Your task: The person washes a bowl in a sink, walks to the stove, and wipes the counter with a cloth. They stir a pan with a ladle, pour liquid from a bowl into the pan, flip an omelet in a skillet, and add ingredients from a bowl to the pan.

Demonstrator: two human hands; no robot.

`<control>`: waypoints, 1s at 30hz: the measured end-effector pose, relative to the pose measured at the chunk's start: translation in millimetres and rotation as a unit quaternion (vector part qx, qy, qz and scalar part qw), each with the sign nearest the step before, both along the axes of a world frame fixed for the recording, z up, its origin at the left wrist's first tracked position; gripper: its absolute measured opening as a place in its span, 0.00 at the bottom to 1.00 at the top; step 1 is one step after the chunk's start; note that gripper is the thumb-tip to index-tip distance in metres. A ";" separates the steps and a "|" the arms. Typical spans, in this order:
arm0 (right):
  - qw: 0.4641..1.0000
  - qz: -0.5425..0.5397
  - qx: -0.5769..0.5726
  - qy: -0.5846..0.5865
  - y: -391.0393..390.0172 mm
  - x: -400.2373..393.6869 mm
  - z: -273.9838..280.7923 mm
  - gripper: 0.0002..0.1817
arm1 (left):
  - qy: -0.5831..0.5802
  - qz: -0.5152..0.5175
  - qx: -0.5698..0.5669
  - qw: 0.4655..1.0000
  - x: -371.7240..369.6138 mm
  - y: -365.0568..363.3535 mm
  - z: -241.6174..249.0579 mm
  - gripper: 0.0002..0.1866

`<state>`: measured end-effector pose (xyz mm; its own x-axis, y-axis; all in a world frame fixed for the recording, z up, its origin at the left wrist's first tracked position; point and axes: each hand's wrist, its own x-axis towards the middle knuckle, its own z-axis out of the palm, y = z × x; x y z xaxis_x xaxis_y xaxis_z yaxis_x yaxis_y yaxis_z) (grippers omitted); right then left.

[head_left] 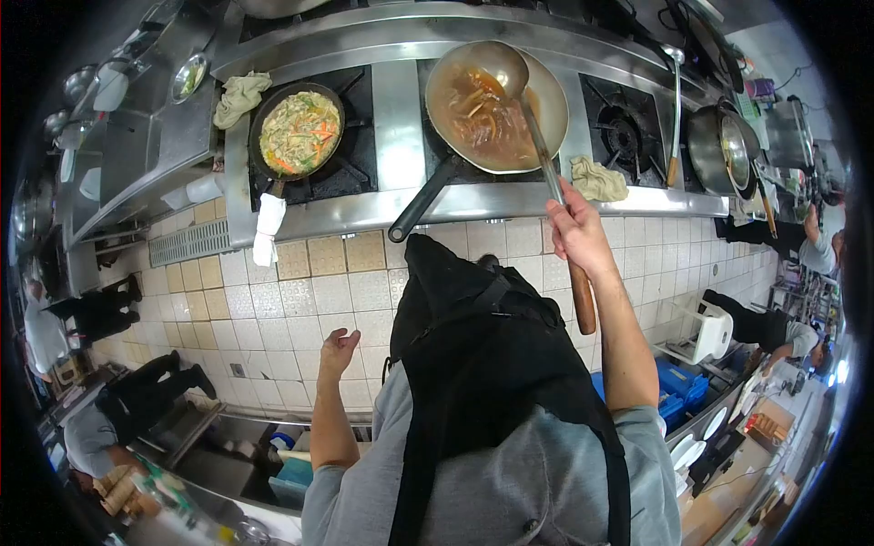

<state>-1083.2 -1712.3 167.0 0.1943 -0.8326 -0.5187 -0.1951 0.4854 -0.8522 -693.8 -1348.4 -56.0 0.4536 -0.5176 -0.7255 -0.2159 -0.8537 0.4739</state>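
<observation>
My right hand (576, 229) is wrapped around the long handle of a ladle (503, 69). The ladle's bowl rests in a wide pan (555, 82) on the stove, in a brown sauce (473, 127) with strips of food. The pan's black handle (423, 200) juts out over the stove's front edge, with no hand on it. Away from the stove, my left hand (340, 350) hangs over the tiled floor, holding nothing, its fingers loosely bent and apart. A black frying pan (255, 146) of mixed vegetables sits on the left burner, a white cloth (268, 229) around its handle.
Crumpled cloths lie right of the sauce pan (597, 180) and at the stove's left corner (241, 98). Another ladle (673, 118) lies beside the right burner (624, 132). Pots (710, 150) stand further right. Other people work at both sides and behind.
</observation>
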 end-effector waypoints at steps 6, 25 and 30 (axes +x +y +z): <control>0.914 0.075 -0.260 0.301 -6.9 -24.0 6.7 0.32 | -0.067 -0.037 -0.169 0.983 -10.2 -52.4 11.6 0.25; 0.996 0.018 0.084 -0.007 15.4 -20.1 26.6 0.34 | -0.222 -0.413 -0.118 0.875 -89.7 -320.7 171.7 0.16; 0.965 -0.060 0.202 -0.155 6.5 -14.6 28.2 0.23 | -0.230 -0.437 -0.130 0.860 -73.5 -322.5 175.1 0.16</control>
